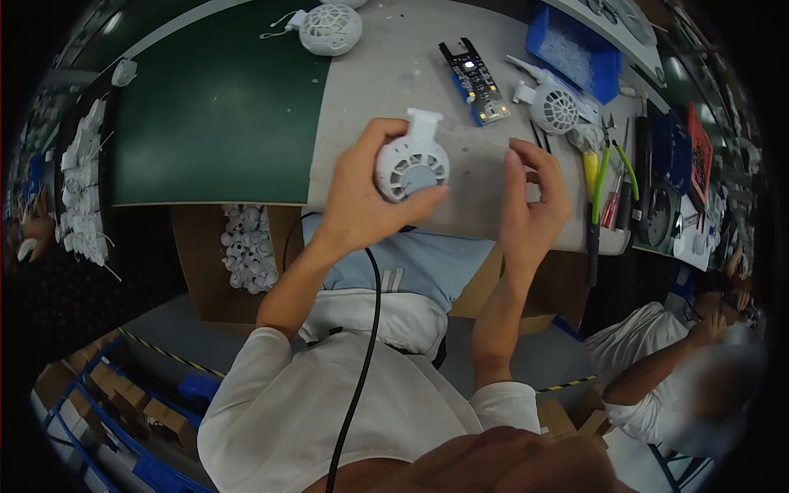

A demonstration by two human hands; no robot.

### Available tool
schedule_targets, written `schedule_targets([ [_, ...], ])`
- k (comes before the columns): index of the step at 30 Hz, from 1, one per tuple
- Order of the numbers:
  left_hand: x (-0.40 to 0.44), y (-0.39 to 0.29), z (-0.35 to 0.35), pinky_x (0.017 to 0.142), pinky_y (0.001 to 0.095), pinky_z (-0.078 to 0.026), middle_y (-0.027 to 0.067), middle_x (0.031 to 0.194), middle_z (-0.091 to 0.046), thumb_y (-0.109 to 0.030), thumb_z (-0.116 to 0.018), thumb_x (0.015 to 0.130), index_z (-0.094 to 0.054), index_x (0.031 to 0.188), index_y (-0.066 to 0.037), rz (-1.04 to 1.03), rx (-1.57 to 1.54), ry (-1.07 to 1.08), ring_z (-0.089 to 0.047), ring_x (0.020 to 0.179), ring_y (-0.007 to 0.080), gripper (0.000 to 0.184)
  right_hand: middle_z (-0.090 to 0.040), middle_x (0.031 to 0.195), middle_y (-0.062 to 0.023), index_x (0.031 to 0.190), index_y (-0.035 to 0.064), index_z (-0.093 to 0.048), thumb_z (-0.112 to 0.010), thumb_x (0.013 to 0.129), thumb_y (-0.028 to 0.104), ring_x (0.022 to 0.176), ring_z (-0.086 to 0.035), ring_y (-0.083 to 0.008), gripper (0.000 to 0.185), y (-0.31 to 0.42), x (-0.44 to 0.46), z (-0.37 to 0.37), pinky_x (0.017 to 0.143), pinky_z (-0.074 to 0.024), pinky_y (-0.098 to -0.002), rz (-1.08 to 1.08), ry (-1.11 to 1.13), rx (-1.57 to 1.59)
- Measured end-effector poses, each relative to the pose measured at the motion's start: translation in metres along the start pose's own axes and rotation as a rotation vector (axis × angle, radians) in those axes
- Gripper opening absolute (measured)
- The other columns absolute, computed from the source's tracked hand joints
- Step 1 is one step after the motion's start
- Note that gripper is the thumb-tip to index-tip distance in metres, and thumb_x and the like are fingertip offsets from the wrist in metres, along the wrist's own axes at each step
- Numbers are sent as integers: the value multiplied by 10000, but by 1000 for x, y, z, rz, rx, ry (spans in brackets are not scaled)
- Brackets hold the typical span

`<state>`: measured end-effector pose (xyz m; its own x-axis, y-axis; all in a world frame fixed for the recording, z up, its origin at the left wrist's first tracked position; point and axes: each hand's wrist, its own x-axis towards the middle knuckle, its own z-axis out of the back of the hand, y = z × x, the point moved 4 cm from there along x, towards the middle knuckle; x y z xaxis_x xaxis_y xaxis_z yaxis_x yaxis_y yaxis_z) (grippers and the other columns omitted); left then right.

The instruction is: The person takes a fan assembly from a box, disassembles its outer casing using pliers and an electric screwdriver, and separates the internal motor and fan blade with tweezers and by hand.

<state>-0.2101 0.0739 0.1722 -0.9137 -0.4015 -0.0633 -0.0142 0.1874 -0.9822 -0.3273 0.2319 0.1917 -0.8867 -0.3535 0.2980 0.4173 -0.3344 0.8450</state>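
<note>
My left hand grips a white round fan housing by its edges, above the worktable. A short white clip-like stem points away from me at its top; slotted openings ring a grey disc in its middle. To the right, my right hand is raised apart from the housing. Its thumb and index fingertip come together in a pinch, and the other fingers are curled. Whatever may lie between those fingertips is too small to make out. A similar white fan piece with a grille lies beyond the right hand.
A lit circuit-board device lies on the grey table. Green-handled pliers and screwdrivers sit at right, below a blue bin of small parts. Another white fan unit is at the back. A cardboard box holds white parts. A co-worker sits at right.
</note>
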Motion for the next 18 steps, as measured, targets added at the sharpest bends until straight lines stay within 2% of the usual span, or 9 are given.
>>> schedule_targets([
  [2, 1, -13, 13, 668, 279, -520, 83, 861, -658, -166, -837, 708, -556, 1107, -12, -256, 446, -169, -634, 744, 149, 511, -688, 930, -66, 1042, 7, -697, -669, 892, 90, 820, -623, -123, 174, -16, 10, 26, 707, -482, -256, -28, -96, -141],
  [3, 1, -15, 16, 668, 289, -514, 110, 859, -654, -172, -826, 718, -563, 1077, -7, -289, 505, -226, -635, 740, 166, 475, -689, 903, -57, 1033, 8, -699, -680, 883, 85, 783, -618, -120, 170, -24, 13, 40, 691, -480, -253, -57, -172, -266],
  [8, 3, -13, 23, 683, 327, -501, 131, 861, -633, -163, -796, 749, -546, 1081, 11, -232, 600, -302, -624, 736, 215, 450, -668, 817, -37, 979, -3, -702, -702, 886, 140, 693, -552, -73, 170, -57, 24, 106, 629, -449, -228, -8, -433, -465],
  [9, 2, -12, 22, 728, 339, -494, 152, 935, -616, -157, -789, 752, -543, 1081, 11, -186, 618, -306, -618, 814, 235, 444, -668, 817, -37, 979, -3, -702, -702, 886, 140, 693, -552, -73, 170, -60, 26, 116, 629, -449, -228, -12, -446, -479],
  [11, 4, -7, 19, 773, 351, -487, 173, 1010, -599, -152, -782, 754, -539, 1081, 11, -141, 632, -311, -612, 891, 254, 438, -653, 768, -30, 991, -13, -707, -703, 897, 226, 686, -546, -68, 257, -75, 32, 126, 632, -447, -225, -181, -388, -436],
  [13, 4, -8, 13, 909, 372, -446, 202, 1183, -510, -110, -765, 733, -497, 1143, 8, -439, 883, -270, -547, 1068, 295, 504, -647, 756, -30, 1008, -23, -707, -697, 900, 278, 680, -543, -68, 320, -78, 42, 119, 628, -444, -227, -210, -314, -451],
  [14, 5, -7, 13, 909, 372, -446, 202, 1183, -510, -110, -765, 733, -497, 1143, 8, -432, 894, -271, -547, 1068, 295, 504, -641, 744, -30, 1026, -32, -707, -692, 903, 330, 674, -540, -68, 383, -78, 46, 112, 624, -441, -229, -236, -239, -457],
  [16, 8, -6, 9, 1008, 387, -398, 213, 1328, -405, -23, -719, 699, -420, 1250, 9, -456, 639, -134, -482, 1191, 300, 628, -652, 740, -53, 1019, -34, -707, -696, 896, 333, 663, -556, -88, 387, -79, 54, 110, 628, -454, -246, -280, -178, -450],
  [18, 6, -5, 12, 1025, 396, -385, 207, 1302, -423, -22, -717, 683, -391, 1270, 9, -410, 564, -78, -480, 1184, 324, 672, -663, 726, -74, 1023, -32, -711, -691, 893, 353, 652, -572, -100, 406, -86, 61, 111, 626, -462, -259, -301, -92, -460],
])
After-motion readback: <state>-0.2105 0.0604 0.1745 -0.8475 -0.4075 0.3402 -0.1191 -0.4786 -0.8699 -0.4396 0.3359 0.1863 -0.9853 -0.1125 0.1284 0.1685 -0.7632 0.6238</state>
